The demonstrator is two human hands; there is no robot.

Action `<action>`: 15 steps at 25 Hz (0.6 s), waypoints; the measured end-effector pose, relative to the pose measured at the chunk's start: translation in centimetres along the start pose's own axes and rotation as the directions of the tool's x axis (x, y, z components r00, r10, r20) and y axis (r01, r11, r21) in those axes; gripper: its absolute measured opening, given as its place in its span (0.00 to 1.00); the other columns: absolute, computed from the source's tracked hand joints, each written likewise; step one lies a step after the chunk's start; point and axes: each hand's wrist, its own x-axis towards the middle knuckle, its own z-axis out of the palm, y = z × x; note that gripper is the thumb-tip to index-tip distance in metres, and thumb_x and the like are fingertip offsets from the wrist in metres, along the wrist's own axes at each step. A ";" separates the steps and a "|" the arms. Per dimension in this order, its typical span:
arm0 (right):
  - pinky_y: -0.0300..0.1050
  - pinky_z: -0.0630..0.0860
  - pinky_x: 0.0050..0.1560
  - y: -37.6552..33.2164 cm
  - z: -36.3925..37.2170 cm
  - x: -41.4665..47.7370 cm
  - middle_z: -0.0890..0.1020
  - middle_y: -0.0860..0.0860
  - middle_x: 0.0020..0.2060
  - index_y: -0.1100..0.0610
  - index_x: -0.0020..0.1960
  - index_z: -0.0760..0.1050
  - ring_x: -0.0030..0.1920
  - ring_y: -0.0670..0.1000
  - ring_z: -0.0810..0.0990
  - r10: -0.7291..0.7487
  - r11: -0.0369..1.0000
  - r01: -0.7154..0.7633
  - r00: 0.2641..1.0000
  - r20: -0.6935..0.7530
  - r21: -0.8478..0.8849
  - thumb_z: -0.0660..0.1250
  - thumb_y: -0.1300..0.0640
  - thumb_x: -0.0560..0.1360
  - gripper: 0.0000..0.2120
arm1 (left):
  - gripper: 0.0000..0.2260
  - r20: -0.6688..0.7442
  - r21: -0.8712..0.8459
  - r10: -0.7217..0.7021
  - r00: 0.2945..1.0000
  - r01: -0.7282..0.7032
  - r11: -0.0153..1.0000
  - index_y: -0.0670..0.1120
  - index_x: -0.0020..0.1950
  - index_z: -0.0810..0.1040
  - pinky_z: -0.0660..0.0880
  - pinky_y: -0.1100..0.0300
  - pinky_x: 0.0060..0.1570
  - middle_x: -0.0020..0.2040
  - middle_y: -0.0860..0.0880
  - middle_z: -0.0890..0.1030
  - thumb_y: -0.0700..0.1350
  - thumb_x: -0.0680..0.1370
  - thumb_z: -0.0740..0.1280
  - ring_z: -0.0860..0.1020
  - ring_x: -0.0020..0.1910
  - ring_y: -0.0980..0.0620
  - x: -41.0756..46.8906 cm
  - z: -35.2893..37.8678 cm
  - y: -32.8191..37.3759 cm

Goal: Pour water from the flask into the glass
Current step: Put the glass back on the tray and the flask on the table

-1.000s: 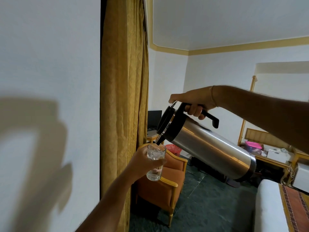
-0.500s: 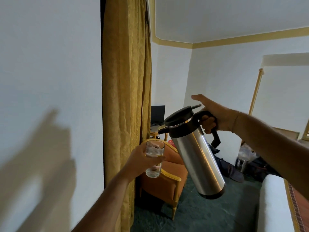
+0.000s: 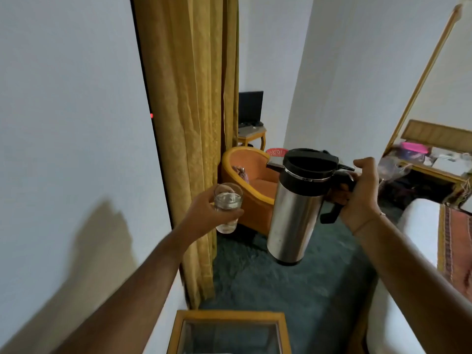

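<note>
A steel flask (image 3: 293, 213) with a black lid and black handle hangs nearly upright in the air, its spout pointing left. My right hand (image 3: 357, 198) grips its handle. To the left, a clear glass (image 3: 228, 208) holds water up to about three quarters. My left hand (image 3: 204, 213) is wrapped around the glass from the left side. A clear gap separates the spout from the rim of the glass, and no water is flowing.
A glass-topped wooden side table (image 3: 178, 325) stands directly below. A gold curtain (image 3: 189, 123) hangs behind the glass. An orange armchair (image 3: 250, 185) sits on green carpet beyond. A white bed (image 3: 421, 231) lies to the right.
The flask has swung from a steep pouring tilt over the glass back to nearly upright and moved right, away from the rim. Both hands came lower as the view tipped down.
</note>
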 end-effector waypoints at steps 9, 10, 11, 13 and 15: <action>0.40 0.59 0.24 18.5 -9.3 -0.7 0.65 0.45 0.22 0.49 0.26 0.63 0.24 0.47 0.59 0.158 0.987 -0.162 0.979 -0.129 -0.014 0.55 0.50 0.73 0.17 | 0.30 0.028 0.111 -0.284 0.958 0.280 0.954 0.67 0.65 0.76 0.76 0.79 0.47 0.61 0.69 0.80 0.58 0.68 0.85 0.80 0.56 0.69 -7.8 6.0 -12.7; 0.42 0.58 0.25 21.0 -10.6 -1.2 0.64 0.45 0.22 0.49 0.27 0.62 0.24 0.48 0.58 0.187 0.981 -0.193 0.970 -0.155 -0.022 0.55 0.50 0.73 0.16 | 0.32 0.025 0.127 -0.324 0.946 0.318 0.939 0.65 0.68 0.76 0.76 0.77 0.51 0.63 0.67 0.80 0.60 0.67 0.84 0.80 0.58 0.66 -9.3 6.8 -14.8; 0.43 0.57 0.26 23.9 -12.2 -1.5 0.64 0.46 0.22 0.49 0.26 0.62 0.25 0.48 0.58 0.207 0.975 -0.218 0.960 -0.188 -0.043 0.55 0.49 0.73 0.16 | 0.34 0.022 0.131 -0.354 0.935 0.349 0.928 0.62 0.70 0.76 0.78 0.73 0.54 0.65 0.64 0.81 0.62 0.67 0.84 0.80 0.61 0.62 -10.5 7.7 -17.4; 0.41 0.58 0.25 29.9 -15.5 -2.3 0.66 0.45 0.22 0.48 0.24 0.65 0.24 0.47 0.61 0.248 0.960 -0.274 0.929 -0.273 -0.059 0.56 0.48 0.72 0.18 | 0.35 0.026 0.116 -0.409 0.912 0.404 0.907 0.63 0.70 0.77 0.81 0.68 0.57 0.63 0.67 0.82 0.63 0.66 0.84 0.81 0.63 0.61 -13.3 9.4 -22.4; 0.40 0.60 0.25 35.3 -18.4 -3.5 0.67 0.44 0.22 0.48 0.23 0.65 0.23 0.47 0.62 0.295 0.945 -0.326 0.890 -0.347 -0.035 0.57 0.49 0.72 0.19 | 0.32 0.013 0.137 -0.450 0.893 0.444 0.885 0.67 0.66 0.75 0.79 0.74 0.55 0.59 0.74 0.79 0.60 0.66 0.85 0.79 0.62 0.66 -16.3 11.0 -27.0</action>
